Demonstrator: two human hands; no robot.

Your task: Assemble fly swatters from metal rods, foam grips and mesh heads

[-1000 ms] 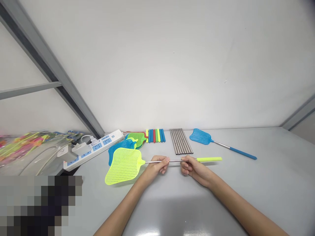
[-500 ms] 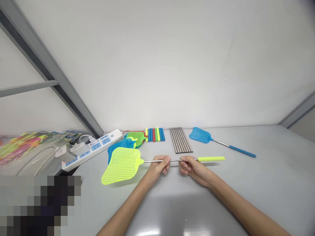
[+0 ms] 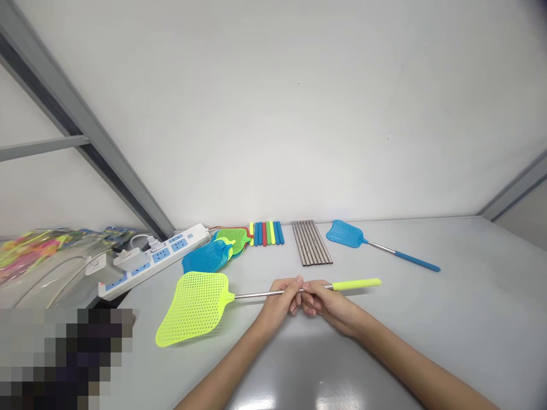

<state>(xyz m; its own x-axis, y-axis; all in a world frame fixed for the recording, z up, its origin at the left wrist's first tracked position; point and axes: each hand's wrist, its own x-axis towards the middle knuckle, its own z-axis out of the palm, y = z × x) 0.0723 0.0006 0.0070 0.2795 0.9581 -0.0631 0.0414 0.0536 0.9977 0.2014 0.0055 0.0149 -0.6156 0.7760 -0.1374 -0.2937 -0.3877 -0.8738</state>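
Both hands hold a yellow-green fly swatter (image 3: 194, 307) by its thin metal rod, above the grey table. My left hand (image 3: 284, 299) pinches the rod near its middle. Right beside it, my right hand (image 3: 322, 302) grips the rod just short of the yellow grip sleeve (image 3: 356, 284). The perforated head is to the left, tilted down a little. Farther back, a blue fly swatter (image 3: 346, 233) with a blue handle lies at the right, next to a row of metal rods (image 3: 311, 244).
Several coloured grip sleeves (image 3: 265, 234) lie in a row at the back. Loose swatter heads (image 3: 207, 256) overlap beside a white power strip (image 3: 171, 253) with plugs and cables. Plastic bags (image 3: 38, 256) with colourful contents lie at the far left, by a metal frame (image 3: 98, 136).
My hands have come together along the rod and now nearly touch. The swatter's head has moved left and lower, so more rod shows between it and my left hand.
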